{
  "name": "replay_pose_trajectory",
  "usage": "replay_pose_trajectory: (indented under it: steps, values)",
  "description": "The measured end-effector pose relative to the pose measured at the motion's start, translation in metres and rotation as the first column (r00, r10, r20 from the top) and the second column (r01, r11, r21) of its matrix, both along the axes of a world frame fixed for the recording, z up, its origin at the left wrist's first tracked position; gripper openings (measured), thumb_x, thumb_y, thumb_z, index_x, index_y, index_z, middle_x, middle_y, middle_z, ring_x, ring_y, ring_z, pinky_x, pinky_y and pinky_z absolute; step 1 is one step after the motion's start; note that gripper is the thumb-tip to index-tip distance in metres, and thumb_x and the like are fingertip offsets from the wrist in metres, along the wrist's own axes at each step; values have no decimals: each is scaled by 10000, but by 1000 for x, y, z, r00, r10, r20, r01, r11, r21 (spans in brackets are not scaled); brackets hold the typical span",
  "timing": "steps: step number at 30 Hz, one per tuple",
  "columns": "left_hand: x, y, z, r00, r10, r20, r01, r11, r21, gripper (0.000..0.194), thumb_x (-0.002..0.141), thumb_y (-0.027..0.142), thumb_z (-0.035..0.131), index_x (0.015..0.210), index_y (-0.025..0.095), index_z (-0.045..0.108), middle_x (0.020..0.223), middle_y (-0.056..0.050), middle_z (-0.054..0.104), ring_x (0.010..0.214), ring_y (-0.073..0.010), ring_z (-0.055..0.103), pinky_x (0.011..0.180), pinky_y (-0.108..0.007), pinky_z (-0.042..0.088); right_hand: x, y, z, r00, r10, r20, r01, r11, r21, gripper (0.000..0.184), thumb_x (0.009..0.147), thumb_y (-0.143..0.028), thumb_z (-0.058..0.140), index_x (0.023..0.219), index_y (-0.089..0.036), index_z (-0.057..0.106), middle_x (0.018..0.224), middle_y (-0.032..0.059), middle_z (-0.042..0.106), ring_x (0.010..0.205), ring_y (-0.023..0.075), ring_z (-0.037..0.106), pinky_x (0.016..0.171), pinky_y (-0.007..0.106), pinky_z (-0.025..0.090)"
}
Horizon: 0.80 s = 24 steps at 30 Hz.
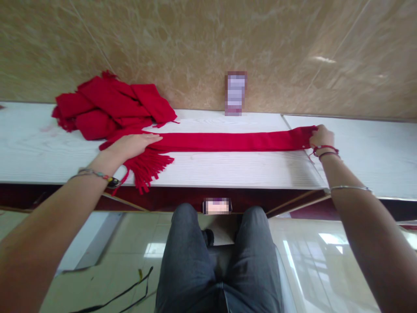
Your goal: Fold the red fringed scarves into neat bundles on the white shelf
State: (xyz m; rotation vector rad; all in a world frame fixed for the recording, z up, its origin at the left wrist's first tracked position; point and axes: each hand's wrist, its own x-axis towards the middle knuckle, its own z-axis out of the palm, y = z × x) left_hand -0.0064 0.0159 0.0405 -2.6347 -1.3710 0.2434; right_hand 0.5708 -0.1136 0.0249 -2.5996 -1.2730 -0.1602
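Note:
A red fringed scarf (224,142) lies folded into a long narrow strip across the white table. Its fringe (148,167) spreads out toward the front edge on the left. My left hand (135,145) rests flat on the strip's left end, fingers stretched out. At the far right end, my right hand (322,136) pinches the scarf's edge, its fingers closed on the cloth. Behind my left hand sits a heap of crumpled red cloth (114,106), some of it fringed; whether it joins the strip I cannot tell.
The white wood-grain table (228,171) runs along a marbled tile wall (195,48). A small blurred upright item (236,93) stands against the wall. A phone-like object (217,206) is below the table edge, above my knees. A black strap (130,289) is at lower left.

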Motion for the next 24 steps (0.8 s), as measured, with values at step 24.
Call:
replay_pose_trajectory:
  steps: [24]
  values:
    - [163,-48,-11,978,-138,160,177,948,-266,593,946,421,308,1474,335,51,1555,6,1,1419,-279,-24,1100,-558,68,-162,2,-18,569,823,0,-793,548,-266,506,956,-382,193,1452,-298,253,1521,5,236,1395,271,191,1046,650,188]
